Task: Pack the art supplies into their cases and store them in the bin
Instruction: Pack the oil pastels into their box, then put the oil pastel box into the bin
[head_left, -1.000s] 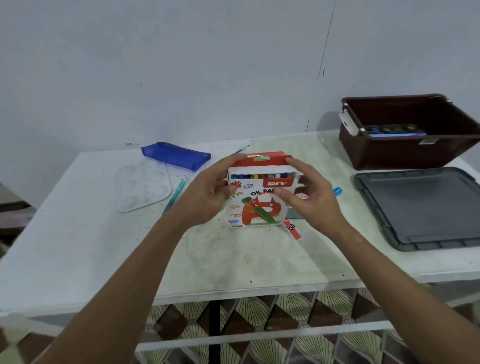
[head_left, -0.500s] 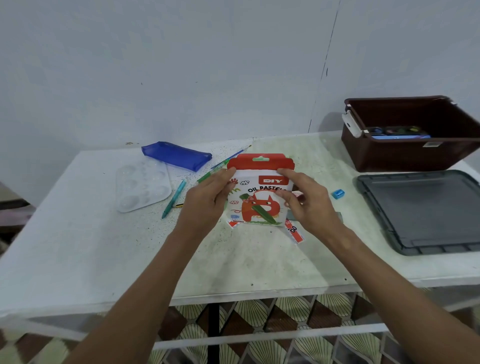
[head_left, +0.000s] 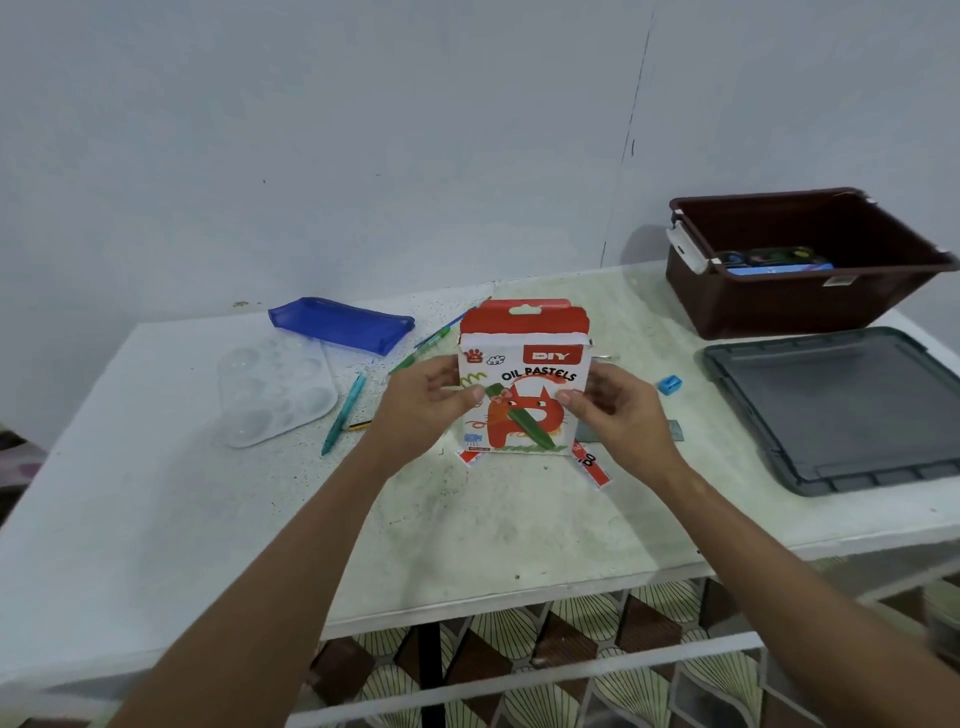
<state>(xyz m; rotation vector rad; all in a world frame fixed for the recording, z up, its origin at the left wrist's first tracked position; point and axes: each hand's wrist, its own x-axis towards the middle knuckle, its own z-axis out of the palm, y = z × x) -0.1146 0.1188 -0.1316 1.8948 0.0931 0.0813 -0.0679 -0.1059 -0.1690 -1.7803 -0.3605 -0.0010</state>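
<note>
A white and red oil pastels box (head_left: 524, 374) stands upright at the middle of the table, its red top flap closed. My left hand (head_left: 423, 402) grips its left side and my right hand (head_left: 621, 410) grips its right side. The brown bin (head_left: 800, 306) sits at the back right with a few cases inside. Its grey lid (head_left: 841, 410) lies flat in front of it. A blue pencil case (head_left: 340, 325) lies at the back left. Loose pens (head_left: 344, 410) lie between the case and the box.
A clear paint palette (head_left: 275, 395) rests at the left. A small blue sharpener (head_left: 669, 385) lies right of the box. Red and white card strips (head_left: 592, 467) lie under the box. The table's front edge runs below my forearms, and a wall stands behind.
The box's top flap, open with pastels showing a second ago, is now shut. Both hands have slid down from the flap to the box's sides.
</note>
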